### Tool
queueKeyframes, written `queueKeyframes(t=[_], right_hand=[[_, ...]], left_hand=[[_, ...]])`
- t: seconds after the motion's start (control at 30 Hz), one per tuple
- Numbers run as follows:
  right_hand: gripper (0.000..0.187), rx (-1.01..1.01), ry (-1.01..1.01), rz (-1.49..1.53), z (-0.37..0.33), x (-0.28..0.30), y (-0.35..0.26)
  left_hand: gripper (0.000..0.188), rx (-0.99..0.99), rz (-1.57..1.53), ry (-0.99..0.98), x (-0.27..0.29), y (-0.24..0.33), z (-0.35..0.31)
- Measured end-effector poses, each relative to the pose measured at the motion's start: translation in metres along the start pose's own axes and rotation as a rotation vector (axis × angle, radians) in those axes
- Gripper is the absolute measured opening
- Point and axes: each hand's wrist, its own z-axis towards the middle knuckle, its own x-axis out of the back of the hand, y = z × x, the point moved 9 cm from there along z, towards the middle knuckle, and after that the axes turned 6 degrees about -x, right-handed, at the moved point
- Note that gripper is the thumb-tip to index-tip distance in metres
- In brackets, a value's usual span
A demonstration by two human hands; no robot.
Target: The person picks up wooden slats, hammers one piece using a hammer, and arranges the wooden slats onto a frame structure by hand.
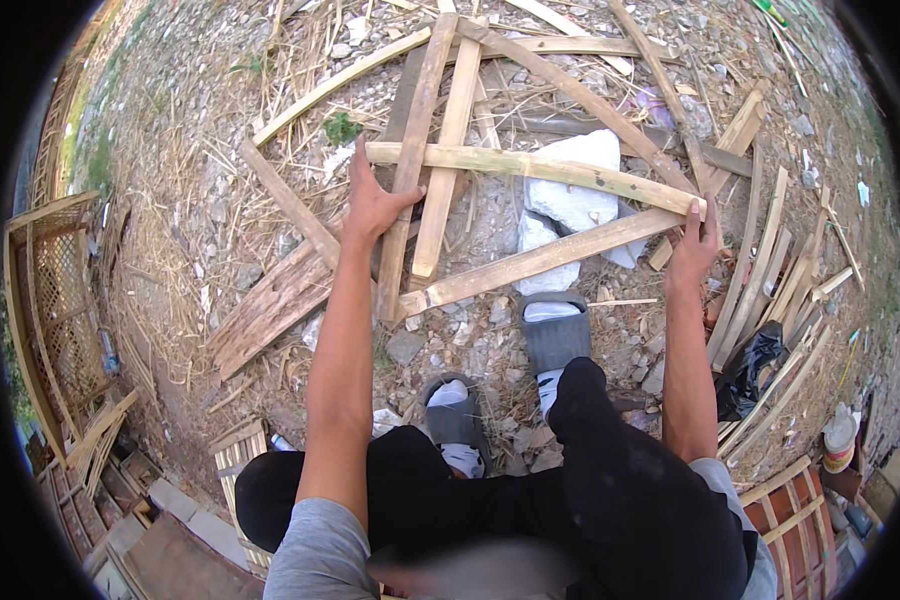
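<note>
A pale split-bamboo strip [530, 163] lies across in front of me, over other wooden slats. At its left end is my left hand [372, 208], thumb stretched out to the right and index finger pointing up against the strip's tip. My right hand [692, 255] has its fingertips closed on the strip's right end. Beneath it, two upright slats [430, 110] cross near my left thumb. A lower slat [540, 262] slants up to the right, and a brown slat [590, 100] runs down toward my right hand. White stone blocks [570, 195] sit under the strip.
A weathered plank [275, 305] lies at left. Curved strips [760, 270] and a black plastic bag [755, 370] are at right. My sandalled feet [555, 335] stand on rubble and straw. A lattice panel [65, 310] stands far left, a tub [840, 440] far right.
</note>
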Motion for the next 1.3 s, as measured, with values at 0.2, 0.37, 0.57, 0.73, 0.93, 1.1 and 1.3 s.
queueKeyframes(t=[0.2, 0.37, 0.57, 0.73, 0.93, 1.1, 1.3], right_hand=[[0.044, -0.050, -0.002, 0.099, 0.002, 0.003, -0.001], [0.043, -0.105, -0.045, 0.331, 0.004, -0.002, -0.002], [0.043, -0.216, -0.146, 0.429, 0.009, -0.003, -0.002], [0.041, -0.167, -0.141, 0.386, 0.012, -0.001, 0.002], [0.041, -0.139, -0.108, 0.322, 0.011, 0.001, 0.001], [0.037, -0.140, -0.096, 0.330, 0.008, -0.002, 0.003], [0.039, -0.115, -0.075, 0.307, 0.010, 0.007, 0.003]], left_hand=[[0.123, 0.037, -0.093, 0.065, -0.004, 0.007, -0.005], [0.118, 0.011, -0.049, 0.081, 0.001, 0.001, -0.006], [0.118, 0.016, -0.067, 0.075, -0.001, 0.005, -0.005], [0.116, -0.007, -0.091, 0.040, -0.005, 0.005, -0.005], [0.117, -0.019, -0.083, 0.088, -0.001, 0.007, -0.005], [0.116, -0.008, -0.092, 0.107, 0.001, 0.004, -0.007], [0.116, 0.013, -0.105, 0.100, -0.001, 0.007, -0.008]])
